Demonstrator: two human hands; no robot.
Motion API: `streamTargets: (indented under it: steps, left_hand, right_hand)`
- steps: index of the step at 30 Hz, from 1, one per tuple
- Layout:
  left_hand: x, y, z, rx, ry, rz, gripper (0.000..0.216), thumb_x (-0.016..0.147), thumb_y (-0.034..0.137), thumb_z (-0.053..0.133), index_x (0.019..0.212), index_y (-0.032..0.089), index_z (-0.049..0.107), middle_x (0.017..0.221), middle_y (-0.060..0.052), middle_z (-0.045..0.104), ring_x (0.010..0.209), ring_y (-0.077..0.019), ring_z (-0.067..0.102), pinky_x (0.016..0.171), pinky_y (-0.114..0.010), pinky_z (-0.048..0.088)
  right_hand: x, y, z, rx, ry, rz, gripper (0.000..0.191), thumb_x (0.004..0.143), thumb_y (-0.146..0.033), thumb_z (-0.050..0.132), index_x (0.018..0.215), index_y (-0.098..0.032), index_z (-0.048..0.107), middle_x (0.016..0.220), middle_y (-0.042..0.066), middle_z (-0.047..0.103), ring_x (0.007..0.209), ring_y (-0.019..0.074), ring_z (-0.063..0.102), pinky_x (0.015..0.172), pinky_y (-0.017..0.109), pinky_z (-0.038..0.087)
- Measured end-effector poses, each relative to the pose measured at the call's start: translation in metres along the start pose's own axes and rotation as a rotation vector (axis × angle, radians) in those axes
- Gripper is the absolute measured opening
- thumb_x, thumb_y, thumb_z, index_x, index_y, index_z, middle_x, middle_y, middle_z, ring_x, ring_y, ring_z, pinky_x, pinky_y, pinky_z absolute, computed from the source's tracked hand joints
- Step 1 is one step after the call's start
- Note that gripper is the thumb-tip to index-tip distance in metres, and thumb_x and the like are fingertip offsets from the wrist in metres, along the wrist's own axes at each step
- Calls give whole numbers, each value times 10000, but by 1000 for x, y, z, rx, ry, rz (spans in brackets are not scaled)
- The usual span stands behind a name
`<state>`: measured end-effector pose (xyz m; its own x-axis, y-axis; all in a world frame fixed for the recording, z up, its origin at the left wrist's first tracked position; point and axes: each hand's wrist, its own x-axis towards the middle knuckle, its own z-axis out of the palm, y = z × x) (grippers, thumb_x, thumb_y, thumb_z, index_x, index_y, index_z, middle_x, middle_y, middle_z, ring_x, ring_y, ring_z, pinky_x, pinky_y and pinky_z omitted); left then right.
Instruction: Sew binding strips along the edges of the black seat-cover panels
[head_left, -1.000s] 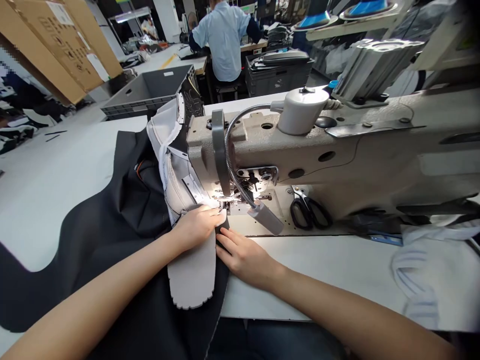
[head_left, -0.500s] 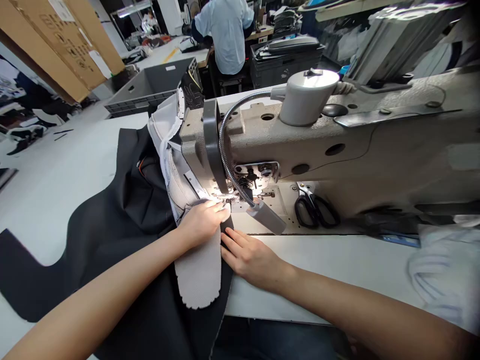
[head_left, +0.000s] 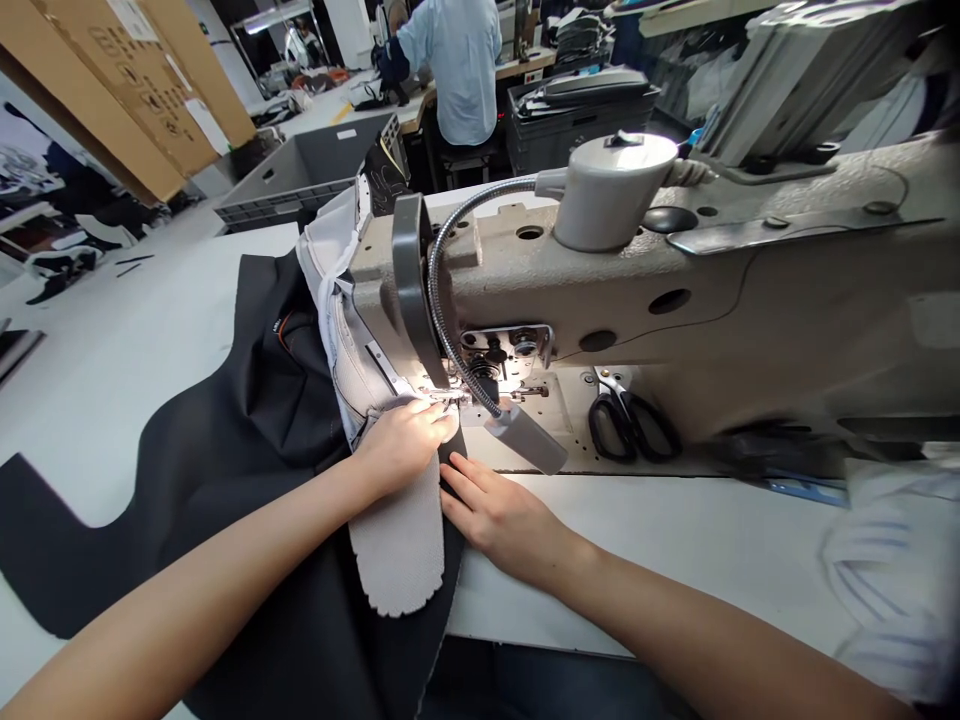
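A beige industrial sewing machine stands across the white table. A grey scalloped mesh strip lies on dark fabric and runs under the lit needle area. My left hand rests on the grey strip just before the needle, fingers curled and pressed onto it. My right hand lies flat on the dark fabric's edge beside the strip, fingers stretched toward the needle. More grey and white material is bunched behind the machine head.
Black scissors lie on the machine bed under the arm. A gooseneck lamp points at the needle. White cloth sits at the right. A grey crate, cardboard boxes and a seated person in a light blue shirt are behind.
The view has shifted slightly; both hands stay on the strip and fabric at the needle, the grey strip having fed a little forward.
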<state>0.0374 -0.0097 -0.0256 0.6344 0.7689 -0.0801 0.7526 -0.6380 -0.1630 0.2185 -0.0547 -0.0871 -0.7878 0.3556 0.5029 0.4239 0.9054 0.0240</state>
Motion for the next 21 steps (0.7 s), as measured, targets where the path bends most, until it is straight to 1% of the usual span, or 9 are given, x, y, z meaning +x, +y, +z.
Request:
streamTargets:
  steps: [5,10,14,17,21]
  left_hand:
    - [2,-3,5,-22,23,-5,226,857,59,467,971,134,646,886,-74,656,920,-230,588,776,-322,510]
    - [6,-5,6,-79,1,-35,194,837,67,488,923,139,646,897,-63,662,914,-230,591,811,-334,499]
    - [6,-5,9,-108,-3,-47,233,826,68,487,982,136,646,971,-73,668,948,-235,592,853,-350,490]
    - [6,-5,12,-114,16,-53,242,829,67,476,988,134,646,1020,-81,666,988,-239,588,882,-362,485]
    - [6,-3,13,-75,54,-45,228,841,83,473,976,128,651,1009,-93,667,982,-241,590,888,-375,488]
  right_hand:
    - [1,2,-1,9,10,6,314,875,-50,431,1114,-45,635,1186,163,633,1123,289,594,975,380,515]
    - [2,5,-4,31,17,14,295,869,-35,435,1071,-53,649,1172,160,638,1123,277,595,980,368,512]
    - [3,5,-4,45,12,13,293,868,-30,429,1059,-49,650,1165,170,638,1129,281,591,988,370,507]
    - [2,5,-1,47,23,20,298,866,-22,423,1053,-42,653,1165,176,637,1132,288,589,990,380,508]
    - [1,4,1,28,25,36,298,880,-30,427,1080,-47,648,1187,168,631,1147,278,580,996,384,504]
